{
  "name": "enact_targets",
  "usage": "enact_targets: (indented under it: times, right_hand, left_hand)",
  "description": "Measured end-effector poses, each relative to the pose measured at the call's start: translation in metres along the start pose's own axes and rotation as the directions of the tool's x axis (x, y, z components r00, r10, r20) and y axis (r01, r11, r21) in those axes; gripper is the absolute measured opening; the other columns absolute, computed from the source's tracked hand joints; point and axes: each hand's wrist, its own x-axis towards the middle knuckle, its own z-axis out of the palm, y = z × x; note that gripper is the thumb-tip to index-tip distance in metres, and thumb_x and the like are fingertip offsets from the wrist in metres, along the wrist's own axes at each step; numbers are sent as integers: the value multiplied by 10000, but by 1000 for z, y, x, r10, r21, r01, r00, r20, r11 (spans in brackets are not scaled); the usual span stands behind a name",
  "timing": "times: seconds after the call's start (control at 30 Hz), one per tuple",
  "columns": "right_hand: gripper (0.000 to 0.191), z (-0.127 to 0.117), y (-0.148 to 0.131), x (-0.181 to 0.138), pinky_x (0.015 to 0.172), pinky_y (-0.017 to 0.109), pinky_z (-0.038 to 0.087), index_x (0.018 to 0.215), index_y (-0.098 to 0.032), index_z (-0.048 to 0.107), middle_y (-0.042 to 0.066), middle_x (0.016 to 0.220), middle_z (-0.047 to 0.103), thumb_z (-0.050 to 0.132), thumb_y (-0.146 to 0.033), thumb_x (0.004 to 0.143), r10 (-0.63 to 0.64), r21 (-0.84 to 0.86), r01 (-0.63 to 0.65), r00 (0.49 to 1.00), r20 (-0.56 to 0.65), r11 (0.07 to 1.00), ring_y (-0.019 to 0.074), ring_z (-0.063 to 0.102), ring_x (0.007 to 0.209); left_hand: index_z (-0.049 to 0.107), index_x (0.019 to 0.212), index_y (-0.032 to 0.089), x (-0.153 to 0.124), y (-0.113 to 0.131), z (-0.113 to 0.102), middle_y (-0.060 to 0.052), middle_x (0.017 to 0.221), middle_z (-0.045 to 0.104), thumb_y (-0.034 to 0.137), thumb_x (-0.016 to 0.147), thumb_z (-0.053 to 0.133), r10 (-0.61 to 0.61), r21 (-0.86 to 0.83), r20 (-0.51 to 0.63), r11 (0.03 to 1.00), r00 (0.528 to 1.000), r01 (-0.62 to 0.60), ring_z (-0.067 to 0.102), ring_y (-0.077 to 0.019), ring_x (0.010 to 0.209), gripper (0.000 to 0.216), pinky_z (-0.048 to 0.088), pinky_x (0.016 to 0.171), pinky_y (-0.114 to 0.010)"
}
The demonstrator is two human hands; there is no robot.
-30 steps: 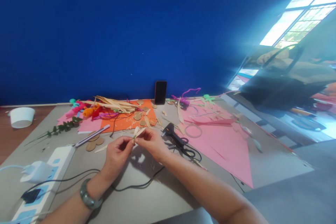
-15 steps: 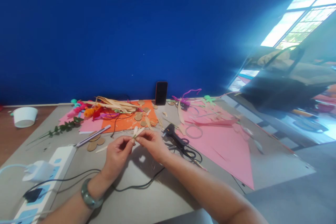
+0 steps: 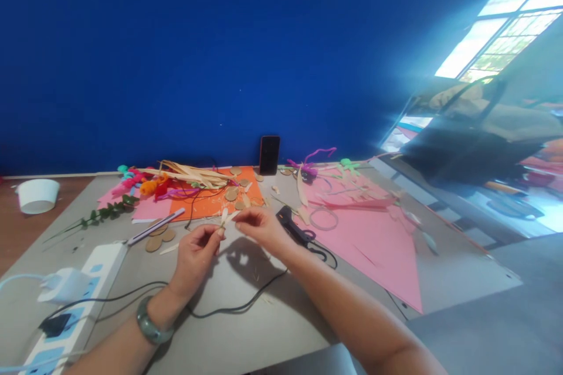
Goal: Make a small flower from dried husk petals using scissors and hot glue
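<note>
My left hand (image 3: pixel 196 255) is closed in a pinch on a small piece made of pale dried leaf strips (image 3: pixel 223 220), held just above the grey table (image 3: pixel 246 328). A green bracelet (image 3: pixel 148 324) sits on that wrist. My right hand (image 3: pixel 261 227) hovers just right of the piece with its fingers loosely curled and blurred by motion; whether they grip anything is unclear. A black glue gun (image 3: pixel 294 227) lies right behind my right hand, its cord running under my forearm.
A white power strip (image 3: pixel 83 296) with plugs lies at the left. An orange sheet (image 3: pixel 206 204) with dried leaves and cardboard discs, coloured pipe cleaners (image 3: pixel 141 184), a green sprig (image 3: pixel 103 212), a phone (image 3: pixel 269 154), a pink sheet (image 3: pixel 373 237) and a white bowl (image 3: pixel 37 195) surround the hands.
My right hand has pulled away from the leaf piece, up and to the right toward the glue gun. My left hand still pinches the piece in about the same place.
</note>
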Motion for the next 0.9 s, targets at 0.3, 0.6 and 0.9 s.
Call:
enact_targets:
  times: [0.3, 0.6, 0.9]
  right_hand:
    - [194, -73, -53, -6, 715, 323, 445, 864, -125, 694, 163, 888, 699, 671, -272, 741, 176, -989, -146, 975, -138, 37, 271, 654, 839]
    - [220, -80, -20, -31, 657, 288, 398, 970, -120, 600, 158, 956, 677, 592, -268, 808, 233, -978, -204, 950, -206, -32, 265, 662, 859]
    - [232, -79, -28, -42, 558, 275, 366, 1006, -149, 576, 43, 685, 619, 478, -318, 880, -65, -858, -158, 974, -217, 488, 192, 578, 614]
  left_hand:
    - [633, 784, 149, 1, -2, 2, 13, 652, 602, 349, 782, 652, -23, -111, -46, 994, 999, 18, 445, -58, 463, 201, 375, 431, -183]
    - [627, 771, 138, 2, 0, 4, 57, 474, 493, 408, 789, 633, -69, -179, 1, 982, 998, 68, 376, -46, 379, 271, 281, 354, -155]
    - [649, 736, 139, 4, -1, 5, 45, 468, 532, 422, 759, 660, -95, -199, -11, 976, 995, 91, 386, -50, 350, 284, 296, 342, -172]
